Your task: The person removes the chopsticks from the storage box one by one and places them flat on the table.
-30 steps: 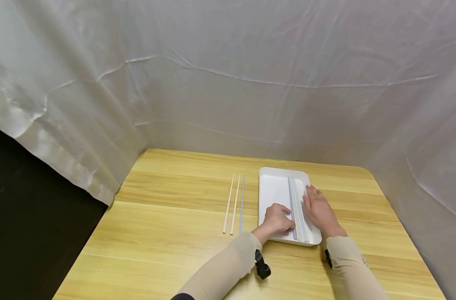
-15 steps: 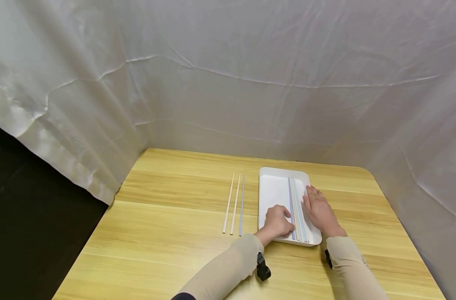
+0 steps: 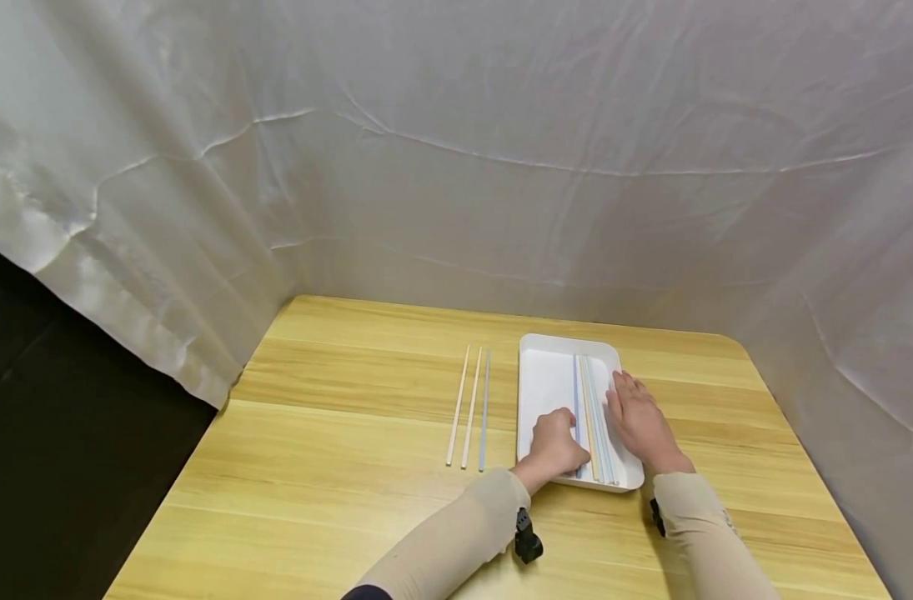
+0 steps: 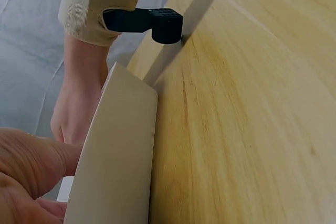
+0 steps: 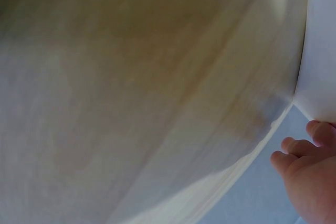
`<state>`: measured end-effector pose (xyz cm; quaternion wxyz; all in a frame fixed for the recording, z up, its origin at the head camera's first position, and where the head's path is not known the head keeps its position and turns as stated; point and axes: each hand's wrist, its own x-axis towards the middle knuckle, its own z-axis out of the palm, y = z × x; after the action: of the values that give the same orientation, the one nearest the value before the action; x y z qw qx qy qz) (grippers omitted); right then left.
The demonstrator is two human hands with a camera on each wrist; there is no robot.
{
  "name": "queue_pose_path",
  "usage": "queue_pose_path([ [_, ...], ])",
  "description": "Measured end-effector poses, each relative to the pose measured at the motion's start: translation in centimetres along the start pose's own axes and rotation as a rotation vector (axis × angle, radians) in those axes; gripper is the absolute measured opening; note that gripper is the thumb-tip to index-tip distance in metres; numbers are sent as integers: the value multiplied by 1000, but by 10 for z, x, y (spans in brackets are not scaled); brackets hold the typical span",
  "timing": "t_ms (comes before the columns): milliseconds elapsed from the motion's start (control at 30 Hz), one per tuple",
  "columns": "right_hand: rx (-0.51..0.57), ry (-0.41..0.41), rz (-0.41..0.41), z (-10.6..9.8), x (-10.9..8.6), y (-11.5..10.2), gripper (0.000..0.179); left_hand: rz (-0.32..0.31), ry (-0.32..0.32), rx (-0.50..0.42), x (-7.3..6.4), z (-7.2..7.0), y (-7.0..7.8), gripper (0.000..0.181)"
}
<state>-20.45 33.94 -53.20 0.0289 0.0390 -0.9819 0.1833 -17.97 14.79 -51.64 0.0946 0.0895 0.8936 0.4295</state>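
Inside a white tray [image 3: 540,375], my left hand [image 3: 557,443] pinches a blue-violet chopstick [image 3: 575,387] near its close end. That chopstick lies a little apart from several pastel chopsticks [image 3: 598,417] side by side in the tray's right part. My right hand [image 3: 642,423] rests along the tray's right rim, fingers straight and pointing away. In the left wrist view, the tray's near wall [image 4: 118,150] partly hides my left hand [image 4: 29,166]. The right wrist view has the fingers of my right hand [image 5: 310,177] by the tray wall [image 5: 323,45].
Left of the tray, two whitish chopsticks [image 3: 457,408] and a blue chopstick [image 3: 484,412] lie spaced apart on the wooden table [image 3: 336,467]. A pale curtain [image 3: 456,208] hangs behind the table and along its sides.
My left hand has drawn the blue-violet chopstick slightly left, opening a gap between it and the others in the tray. My right hand has stayed still on the rim.
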Motion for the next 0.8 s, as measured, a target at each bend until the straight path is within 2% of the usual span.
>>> queue_pose_path([
  [200,2,2,-1,0,0,0,61,-37,2,-22,0,-1,-1,43],
  [400,8,9,-12,1,-1,1,60,-89,-5,-108,-2,-8,-2,43],
  [500,16,6,-11,1,-1,1,61,-120,-25,-190,-4,-12,-2,42],
  [700,16,-4,1,-1,-1,-1,63,-213,-92,-432,-7,-22,5,42],
  [800,12,-9,7,-1,0,-1,64,-224,-115,-535,-9,-29,9,40],
])
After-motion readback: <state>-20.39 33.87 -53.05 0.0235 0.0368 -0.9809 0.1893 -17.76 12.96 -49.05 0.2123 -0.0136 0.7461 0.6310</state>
